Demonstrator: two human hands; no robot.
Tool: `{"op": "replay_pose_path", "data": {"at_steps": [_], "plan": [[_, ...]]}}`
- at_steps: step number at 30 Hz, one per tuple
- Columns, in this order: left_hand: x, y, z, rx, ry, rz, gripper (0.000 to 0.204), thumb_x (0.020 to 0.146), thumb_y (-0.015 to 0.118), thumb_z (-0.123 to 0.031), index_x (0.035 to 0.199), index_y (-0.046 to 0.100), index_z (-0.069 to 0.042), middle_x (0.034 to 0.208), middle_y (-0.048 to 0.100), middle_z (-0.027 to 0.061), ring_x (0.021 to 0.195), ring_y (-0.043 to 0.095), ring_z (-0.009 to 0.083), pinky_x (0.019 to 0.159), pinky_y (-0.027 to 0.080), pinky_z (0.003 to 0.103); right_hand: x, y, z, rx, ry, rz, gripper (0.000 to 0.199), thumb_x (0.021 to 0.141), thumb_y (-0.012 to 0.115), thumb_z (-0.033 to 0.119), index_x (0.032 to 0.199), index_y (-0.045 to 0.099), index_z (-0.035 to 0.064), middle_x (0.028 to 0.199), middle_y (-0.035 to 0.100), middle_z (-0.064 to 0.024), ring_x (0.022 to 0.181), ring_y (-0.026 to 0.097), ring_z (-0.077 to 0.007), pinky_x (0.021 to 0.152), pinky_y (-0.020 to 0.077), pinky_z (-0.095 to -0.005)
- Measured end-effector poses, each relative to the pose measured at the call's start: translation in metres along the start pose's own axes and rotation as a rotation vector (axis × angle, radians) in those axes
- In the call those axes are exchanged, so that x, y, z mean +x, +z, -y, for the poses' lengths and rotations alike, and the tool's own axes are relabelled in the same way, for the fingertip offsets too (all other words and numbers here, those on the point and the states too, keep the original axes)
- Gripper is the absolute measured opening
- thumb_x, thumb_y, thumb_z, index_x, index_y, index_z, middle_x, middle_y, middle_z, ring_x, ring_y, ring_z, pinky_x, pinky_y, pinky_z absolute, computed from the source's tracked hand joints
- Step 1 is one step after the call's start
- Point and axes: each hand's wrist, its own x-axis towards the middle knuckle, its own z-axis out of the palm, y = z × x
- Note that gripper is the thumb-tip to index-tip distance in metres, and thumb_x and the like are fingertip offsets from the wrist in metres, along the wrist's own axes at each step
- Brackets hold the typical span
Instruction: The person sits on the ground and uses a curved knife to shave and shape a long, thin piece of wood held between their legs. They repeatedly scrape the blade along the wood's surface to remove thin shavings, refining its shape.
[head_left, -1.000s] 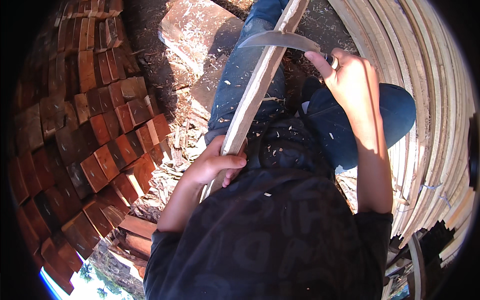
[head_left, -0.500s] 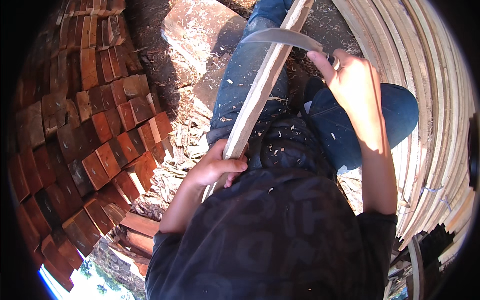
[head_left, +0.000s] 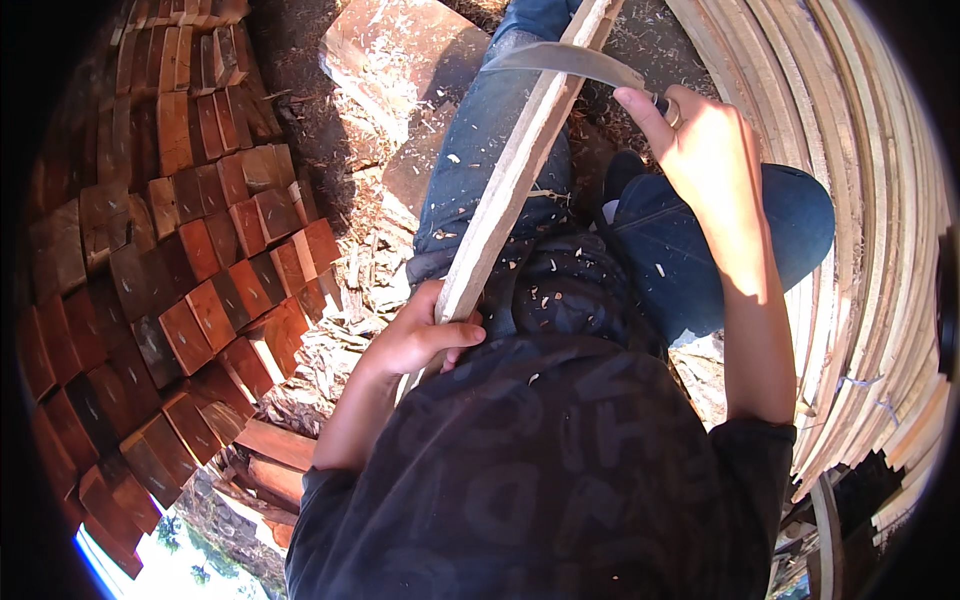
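Observation:
A long, pale wooden strip (head_left: 497,208) with rough edges slants up from my lap, over my outstretched leg, to the top of the view. Its lower part is wrapped by the fingers of my left hand (head_left: 425,338), thumb lying across it near my waist. My right hand (head_left: 705,145) is closed round the handle of a curved, sickle-like knife (head_left: 590,63), the handle mostly hidden by the fingers. The blade crosses the strip near its far end, pointing left. Whether the edge bites into the wood cannot be made out.
Stacked reddish-brown wood blocks (head_left: 210,310) rise on the left. On the right lies a pile of long pale strips (head_left: 800,120). A flat board (head_left: 400,70) lies on the ground ahead among shavings and bark (head_left: 350,350). Wood chips dot my jeans (head_left: 480,150).
The knife has shifted slightly up along the strip, together with my right hand. The strip and my left hand sit a little further left in the view.

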Motion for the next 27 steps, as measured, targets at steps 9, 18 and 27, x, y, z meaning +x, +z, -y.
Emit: {"op": "replay_pose_path", "data": {"at_steps": [9,18,27], "plan": [[-0.003,0.024,-0.017,0.268,0.025,-0.247,0.018,0.081,0.070,-0.009,0.086,0.054,-0.003,0.061,0.050,-0.0016,0.050,0.050,0.0077,0.046,0.038,0.023,-0.077,0.010,0.064,0.414,-0.052,0.308,0.051,0.078,0.069,0.054,0.074,0.057,0.0042,0.058,0.060,-0.0133,0.055,0.063,-0.0323,0.048,0.0486,-0.0401],[-0.002,0.027,-0.012,0.381,0.159,-0.261,0.024,0.086,0.070,-0.018,0.095,0.055,-0.001,0.061,0.050,-0.0028,0.051,0.047,0.0062,0.046,0.037,0.023,-0.093,-0.010,0.046,0.581,-0.053,0.185,0.021,0.082,0.071,0.016,0.096,0.061,0.0038,0.070,0.060,-0.0090,0.059,0.061,-0.0264,0.053,0.0469,-0.0357],[-0.003,0.024,-0.007,0.291,0.136,-0.232,0.045,0.090,0.066,-0.027,0.122,0.055,0.003,0.089,0.063,0.0037,0.078,0.055,0.0089,0.070,0.046,0.026,-0.080,-0.020,0.035,0.498,-0.079,0.281,0.023,0.079,0.074,0.021,0.094,0.063,0.0066,0.065,0.057,-0.0093,0.055,0.059,-0.0273,0.050,0.0461,-0.0362]]}}
